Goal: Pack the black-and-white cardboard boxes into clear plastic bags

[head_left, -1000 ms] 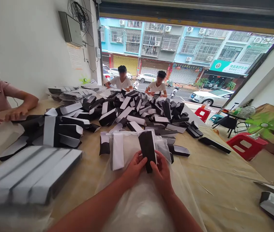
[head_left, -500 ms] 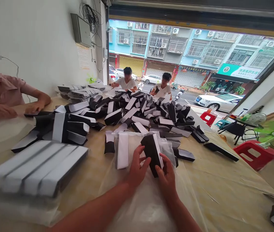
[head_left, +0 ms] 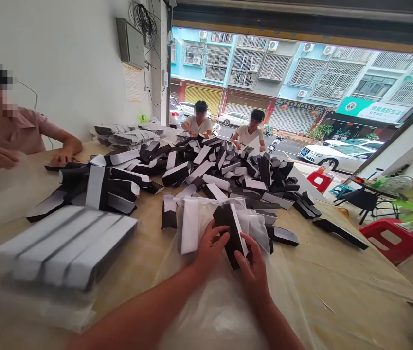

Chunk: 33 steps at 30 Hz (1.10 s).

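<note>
The left hand [head_left: 210,249] and right hand [head_left: 253,273] hold a black-and-white box [head_left: 231,234] at 12 o'clock, just above a clear plastic bag [head_left: 221,311] spread on the worktop [head_left: 341,287]. The box is tilted, and the fingers of both hands grasp it from either side, though the right hand's hold on its lower edge seems lighter, as far as this view shows. A white box [head_left: 190,226] lies on the bag just beside it. Farther off, a large heap of boxes [head_left: 213,167] sits at 12 o'clock and a stack of white-wrapped boxes [head_left: 63,243] at 9 o'clock. A co-worker in a pink shirt [head_left: 16,131] sits at 10 o'clock, and two co-workers in white shirts [head_left: 197,126] sit across the worktop near 12 o'clock.
</note>
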Available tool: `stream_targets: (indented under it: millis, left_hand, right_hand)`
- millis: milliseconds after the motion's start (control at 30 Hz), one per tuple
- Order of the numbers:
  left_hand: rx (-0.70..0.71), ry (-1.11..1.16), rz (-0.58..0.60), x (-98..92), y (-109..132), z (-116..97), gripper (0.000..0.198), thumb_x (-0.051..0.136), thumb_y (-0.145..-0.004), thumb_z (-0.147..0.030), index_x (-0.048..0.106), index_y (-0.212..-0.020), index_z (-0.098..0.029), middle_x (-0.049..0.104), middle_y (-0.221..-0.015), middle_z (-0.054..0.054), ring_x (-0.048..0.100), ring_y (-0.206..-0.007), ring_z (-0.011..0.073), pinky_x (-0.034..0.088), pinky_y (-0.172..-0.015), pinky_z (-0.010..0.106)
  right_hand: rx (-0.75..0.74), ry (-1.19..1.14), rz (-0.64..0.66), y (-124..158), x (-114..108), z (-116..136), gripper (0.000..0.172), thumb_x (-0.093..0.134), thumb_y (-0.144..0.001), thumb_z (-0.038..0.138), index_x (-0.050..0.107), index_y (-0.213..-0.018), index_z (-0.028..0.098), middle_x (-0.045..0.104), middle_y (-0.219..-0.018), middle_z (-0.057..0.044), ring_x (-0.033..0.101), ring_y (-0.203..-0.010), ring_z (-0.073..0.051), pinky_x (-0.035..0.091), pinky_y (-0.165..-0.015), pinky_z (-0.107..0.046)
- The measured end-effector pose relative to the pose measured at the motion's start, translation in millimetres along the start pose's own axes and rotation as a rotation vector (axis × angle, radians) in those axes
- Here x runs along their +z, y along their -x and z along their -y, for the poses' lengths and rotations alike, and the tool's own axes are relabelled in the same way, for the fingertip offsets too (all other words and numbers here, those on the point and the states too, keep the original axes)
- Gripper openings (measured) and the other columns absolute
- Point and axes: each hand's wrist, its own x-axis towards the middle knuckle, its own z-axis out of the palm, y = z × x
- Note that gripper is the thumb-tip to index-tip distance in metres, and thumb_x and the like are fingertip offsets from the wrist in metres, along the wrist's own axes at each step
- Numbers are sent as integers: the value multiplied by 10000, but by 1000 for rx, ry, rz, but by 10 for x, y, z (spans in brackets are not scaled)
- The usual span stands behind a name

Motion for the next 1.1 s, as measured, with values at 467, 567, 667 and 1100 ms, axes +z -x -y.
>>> stream_targets:
  millis: [467,567,667,1100]
  left_hand:
    - [-59,117,-60,8,-25,-39,335,789,-679,-520,698,-663,-198,641,-1061,57,560,-1026,224,411,-923,299]
    - [-144,196,-126,4,-38,-19,373,806,-636,-556,704,-725,-208,612,-867,18,538,-876,189,411,-858,299]
    - [-184,207,-125,-7,-45,-10,400,803,-625,-577,670,-692,-206,566,-799,0,499,-821,172,396,-823,291]
    - [-163,98,-68,-50,-63,66,355,796,-648,-547,692,-696,-211,597,-937,25,538,-948,212,391,-918,317]
  right_hand:
    - [-10,75,45,-1,3,-14,427,590,-833,318,593,-1254,247,600,-988,-48,541,-702,-176,449,-565,-297]
    - [-3,96,58,4,3,19,425,578,-824,293,606,-1246,253,597,-1002,-51,531,-688,-172,447,-553,-294]
    - [11,112,71,9,3,34,433,582,-823,288,606,-1255,265,600,-1026,-49,516,-661,-159,462,-565,-297]
    - [132,-2,47,-67,-16,13,516,688,-803,504,639,-1246,243,683,-1238,-83,632,-1105,-290,531,-898,-405]
